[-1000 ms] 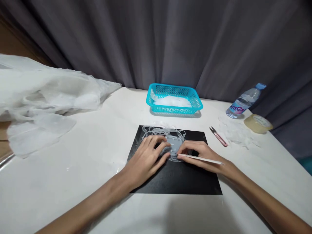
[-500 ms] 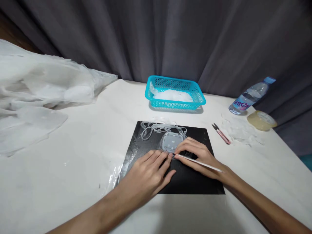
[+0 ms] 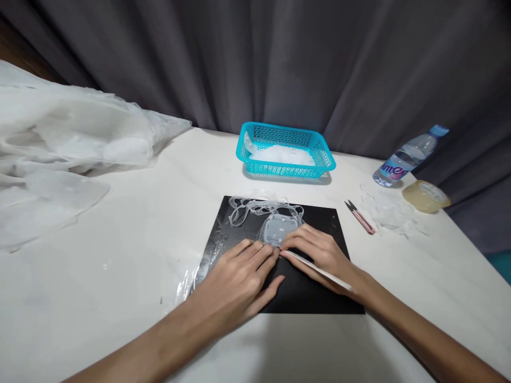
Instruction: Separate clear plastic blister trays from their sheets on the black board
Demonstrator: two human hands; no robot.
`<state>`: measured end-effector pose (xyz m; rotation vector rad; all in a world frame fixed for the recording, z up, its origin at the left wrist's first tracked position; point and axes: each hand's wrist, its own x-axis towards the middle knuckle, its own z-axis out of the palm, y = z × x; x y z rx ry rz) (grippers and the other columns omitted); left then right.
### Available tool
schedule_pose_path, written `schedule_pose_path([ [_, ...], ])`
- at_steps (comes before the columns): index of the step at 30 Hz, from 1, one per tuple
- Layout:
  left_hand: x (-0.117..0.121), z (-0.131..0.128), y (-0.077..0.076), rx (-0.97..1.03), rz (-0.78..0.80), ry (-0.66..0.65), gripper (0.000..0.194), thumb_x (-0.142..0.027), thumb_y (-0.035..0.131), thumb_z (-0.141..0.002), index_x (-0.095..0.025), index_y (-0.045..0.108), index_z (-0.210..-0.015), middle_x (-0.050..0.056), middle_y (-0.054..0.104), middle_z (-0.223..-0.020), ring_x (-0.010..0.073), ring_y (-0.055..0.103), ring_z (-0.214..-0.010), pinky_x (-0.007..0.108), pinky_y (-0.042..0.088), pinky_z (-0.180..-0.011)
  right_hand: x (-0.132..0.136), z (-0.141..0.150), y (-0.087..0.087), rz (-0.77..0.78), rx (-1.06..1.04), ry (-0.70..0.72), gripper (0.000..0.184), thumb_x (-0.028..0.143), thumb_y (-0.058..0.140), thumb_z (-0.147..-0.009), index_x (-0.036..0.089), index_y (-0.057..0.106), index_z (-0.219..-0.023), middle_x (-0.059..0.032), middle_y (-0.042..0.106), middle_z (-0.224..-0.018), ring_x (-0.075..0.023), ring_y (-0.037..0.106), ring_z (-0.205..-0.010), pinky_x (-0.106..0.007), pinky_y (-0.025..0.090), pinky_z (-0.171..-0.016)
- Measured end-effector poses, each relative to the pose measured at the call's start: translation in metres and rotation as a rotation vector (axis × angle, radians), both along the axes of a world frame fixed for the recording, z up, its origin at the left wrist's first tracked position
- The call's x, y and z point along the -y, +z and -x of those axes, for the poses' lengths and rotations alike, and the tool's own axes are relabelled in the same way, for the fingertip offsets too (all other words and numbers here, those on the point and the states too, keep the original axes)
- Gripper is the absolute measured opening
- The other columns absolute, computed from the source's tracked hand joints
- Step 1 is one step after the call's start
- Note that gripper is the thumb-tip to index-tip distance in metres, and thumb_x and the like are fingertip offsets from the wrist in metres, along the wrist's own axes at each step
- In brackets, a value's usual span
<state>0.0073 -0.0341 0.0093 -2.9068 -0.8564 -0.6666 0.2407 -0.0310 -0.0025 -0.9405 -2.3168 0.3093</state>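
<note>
A grey, rounded-square piece (image 3: 277,230) with small pale marks lies on a black mat (image 3: 311,298). My left hand (image 3: 247,274) rests on the mat, fingers stretched out with their tips at the piece's near edge and the thumb apart. My right hand (image 3: 319,250) pinches a slim white pen-like tool (image 3: 319,269), whose rear end slopes back toward the wrist. Its tip meets the near edge of the piece beside my left fingertips; the fingers hide what kind of tip it is. Thin grey cord-like strips (image 3: 255,206) curl along the mat's far edge.
Beyond the mat stands a blue basket (image 3: 285,171) with white material inside. On the right are pink-handled thread snips (image 3: 362,221), clear scraps (image 3: 389,213), a tape roll (image 3: 426,197) and a water bottle (image 3: 411,154). Translucent white sheeting (image 3: 72,127) is heaped at left.
My right hand has shifted slightly left along the near edge, and the tool shows a broader side. My left hand stays nearly in place. The whole view has shifted a little.
</note>
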Motion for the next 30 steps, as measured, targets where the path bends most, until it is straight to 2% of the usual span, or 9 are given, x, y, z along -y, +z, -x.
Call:
schedule_pose_path([
  [6, -0.001, 0.001, 0.003, -0.032, 0.054, 0.017, 0.033, -0.026, 0.050, -0.105, -0.010, 0.070, -0.124, 0.010, 0.075, -0.108, 0.0268, 0.069, -0.097, 0.042, 0.048, -0.092, 0.008, -0.004, 0.005, -0.065, 0.140, -0.020, 0.016, 0.019, 0.050, -0.108, 0.018, 0.065, -0.113, -0.0093, 0.075, -0.104, -0.0208, 0.071, -0.097, -0.033, 0.058, -0.087],
  [11, 0.002, -0.001, 0.003, -0.022, 0.058, 0.017, 0.033, -0.024, 0.049, -0.104, -0.008, 0.069, -0.126, 0.012, 0.074, -0.110, 0.0267, 0.069, -0.099, 0.041, 0.051, -0.092, 0.009, -0.004, -0.005, -0.154, 0.147, -0.071, 0.019, 0.023, 0.049, -0.110, 0.020, 0.067, -0.109, -0.0072, 0.076, -0.101, -0.0183, 0.072, -0.092, -0.029, 0.056, -0.082],
  [15, 0.004, -0.002, 0.002, -0.025, 0.055, 0.023, 0.031, -0.023, 0.050, -0.102, -0.009, 0.070, -0.121, 0.012, 0.074, -0.110, 0.0283, 0.069, -0.100, 0.043, 0.052, -0.092, 0.003, 0.001, -0.010, -0.233, 0.172, -0.060, 0.017, 0.025, 0.053, -0.108, 0.020, 0.069, -0.105, -0.0055, 0.077, -0.099, -0.0188, 0.071, -0.089, -0.029, 0.055, -0.077],
  [20, 0.001, 0.001, 0.003, -0.024, 0.101, 0.025, 0.030, -0.020, 0.047, -0.103, -0.013, 0.070, -0.120, 0.011, 0.074, -0.110, 0.0276, 0.069, -0.100, 0.042, 0.051, -0.090, 0.004, 0.005, -0.011, -0.171, 0.183, -0.119, 0.025, 0.028, 0.048, -0.110, 0.017, 0.064, -0.126, -0.0114, 0.073, -0.109, -0.0234, 0.070, -0.101, -0.036, 0.059, -0.087],
  [23, -0.004, 0.004, 0.005, 0.036, 0.229, 0.062, 0.024, -0.025, 0.049, -0.103, -0.018, 0.070, -0.114, 0.008, 0.071, -0.108, 0.0256, 0.068, -0.100, 0.040, 0.050, -0.091, 0.006, 0.007, -0.010, -0.232, 0.223, -0.131, 0.026, 0.024, 0.047, -0.109, 0.016, 0.064, -0.127, -0.0124, 0.073, -0.106, -0.0251, 0.069, -0.097, -0.039, 0.060, -0.085],
  [26, -0.010, 0.005, 0.007, 0.168, 0.415, 0.268, 0.026, -0.039, 0.052, -0.104, -0.019, 0.066, -0.096, 0.005, 0.068, -0.095, 0.0225, 0.066, -0.087, 0.035, 0.049, -0.079, 0.007, 0.008, -0.004, -0.269, 0.188, -0.137, 0.023, 0.019, 0.051, -0.107, 0.017, 0.065, -0.126, -0.0109, 0.073, -0.101, -0.0237, 0.069, -0.091, -0.037, 0.060, -0.082],
  [28, -0.014, 0.003, 0.010, 0.228, 0.614, 0.403, 0.037, -0.050, 0.052, -0.103, -0.019, 0.063, -0.086, 0.001, 0.067, -0.083, 0.0197, 0.063, -0.075, 0.033, 0.044, -0.070, 0.009, 0.009, 0.001, -0.260, 0.100, -0.146, 0.025, 0.015, 0.055, -0.105, 0.015, 0.064, -0.128, -0.0120, 0.072, -0.102, -0.0237, 0.068, -0.091, -0.037, 0.060, -0.082],
  [30, -0.016, -0.001, 0.011, 0.289, 0.853, 0.409, 0.042, -0.057, 0.053, -0.102, -0.020, 0.065, -0.085, -0.001, 0.068, -0.078, 0.0180, 0.061, -0.070, 0.030, 0.041, -0.067, 0.013, 0.013, 0.005, -0.254, 0.026, -0.153, 0.027, 0.012, 0.055, -0.104, 0.014, 0.062, -0.130, -0.0136, 0.072, -0.105, -0.0244, 0.067, -0.093, -0.038, 0.060, -0.082],
])
